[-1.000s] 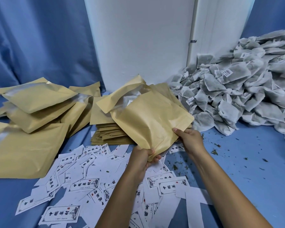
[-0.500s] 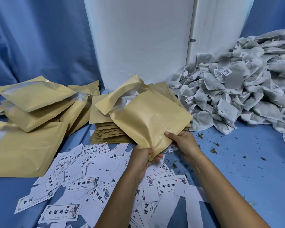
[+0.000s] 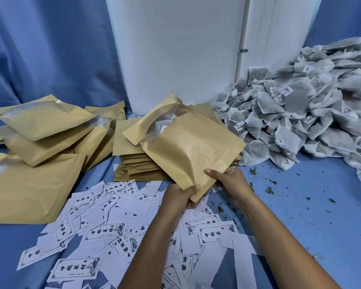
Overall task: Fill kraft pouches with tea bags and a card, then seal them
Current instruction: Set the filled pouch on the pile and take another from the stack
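Both hands' grip on kraft pouch [image 3: 193,149], right hand [image 3: 230,182] now nearer left hand [image 3: 178,197]

Kraft pouch held over the work surface, with its supplies around it.
A bulging tan kraft pouch [image 3: 193,147] is tilted, near corner lowest, pinched there by the left hand [image 3: 178,198] and right hand [image 3: 229,181]. Behind it lies another filled pouch [image 3: 154,124] on a stack of flat empty pouches [image 3: 138,167]. Filled pouches [image 3: 44,140] are heaped at far left. White printed cards [image 3: 104,232] are scattered near. Grey tea bags [image 3: 300,113] are piled at far right.
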`<move>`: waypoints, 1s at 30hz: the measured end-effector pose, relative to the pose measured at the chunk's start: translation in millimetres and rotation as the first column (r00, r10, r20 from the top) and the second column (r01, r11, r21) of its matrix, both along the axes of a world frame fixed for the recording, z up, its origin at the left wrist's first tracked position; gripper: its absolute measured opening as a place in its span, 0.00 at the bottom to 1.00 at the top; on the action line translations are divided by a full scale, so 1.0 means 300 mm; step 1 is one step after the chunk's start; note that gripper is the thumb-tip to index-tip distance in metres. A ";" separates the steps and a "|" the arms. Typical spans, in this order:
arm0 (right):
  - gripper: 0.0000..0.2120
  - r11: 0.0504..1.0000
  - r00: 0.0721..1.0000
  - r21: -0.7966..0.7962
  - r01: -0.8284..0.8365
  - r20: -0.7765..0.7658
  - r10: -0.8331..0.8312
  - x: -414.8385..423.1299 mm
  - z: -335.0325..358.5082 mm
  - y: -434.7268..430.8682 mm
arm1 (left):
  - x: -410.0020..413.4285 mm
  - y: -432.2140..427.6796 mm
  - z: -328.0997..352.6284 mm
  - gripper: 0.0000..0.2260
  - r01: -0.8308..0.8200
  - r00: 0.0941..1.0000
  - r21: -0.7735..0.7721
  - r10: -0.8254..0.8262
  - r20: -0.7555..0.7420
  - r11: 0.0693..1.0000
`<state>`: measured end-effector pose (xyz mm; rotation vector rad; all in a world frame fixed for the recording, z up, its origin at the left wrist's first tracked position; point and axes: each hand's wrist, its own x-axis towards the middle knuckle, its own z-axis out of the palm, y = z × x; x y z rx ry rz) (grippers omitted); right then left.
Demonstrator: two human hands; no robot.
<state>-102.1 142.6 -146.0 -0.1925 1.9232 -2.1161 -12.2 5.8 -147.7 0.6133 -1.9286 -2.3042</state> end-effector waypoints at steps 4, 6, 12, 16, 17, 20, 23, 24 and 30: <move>0.18 0.992 0.993 0.055 -0.116 0.032 0.115 0.003 0.001 0.000 | 0.006 0.009 0.014 0.03 -0.052 0.998 -0.126 0.049 -0.031 0.991; 0.10 0.990 0.992 0.054 -0.127 -0.001 0.127 0.005 0.002 -0.003 | 0.005 0.013 0.014 0.04 -0.073 0.997 -0.234 0.070 -0.018 0.969; 0.12 0.979 0.977 -0.011 -0.204 0.055 0.204 0.016 -0.006 -0.013 | 0.016 0.013 0.022 0.06 -0.071 0.997 -0.249 0.062 -0.043 0.966; 0.08 0.979 0.979 -0.021 -0.201 0.028 0.202 0.019 -0.007 -0.019 | 0.004 0.004 0.039 0.16 -0.002 0.999 -0.157 0.009 0.043 0.988; 0.07 0.986 0.986 0.003 -0.169 0.014 0.169 0.015 -0.007 -0.016 | 0.002 -0.001 0.042 0.19 0.026 0.999 -0.177 -0.018 0.051 0.984; 0.07 0.991 0.992 0.038 -0.127 0.010 0.127 0.010 -0.011 -0.010 | 0.011 -0.008 0.031 0.16 0.088 0.995 -0.365 -0.067 0.068 0.927; 0.07 0.989 0.987 -0.027 -0.149 0.064 0.150 0.013 -0.017 -0.018 | 0.010 -0.008 0.015 0.07 0.035 0.999 -0.414 -0.018 0.045 0.909; 0.08 0.984 0.980 -0.066 -0.167 0.095 0.173 0.016 -0.019 -0.024 | 0.007 -0.009 0.012 0.06 0.025 0.999 -0.444 -0.005 0.046 0.896; 0.02 0.988 0.994 -0.149 -0.050 0.091 0.064 0.030 -0.006 -0.034 | 0.004 -0.015 0.009 0.06 -0.002 0.996 -0.544 0.049 0.071 0.839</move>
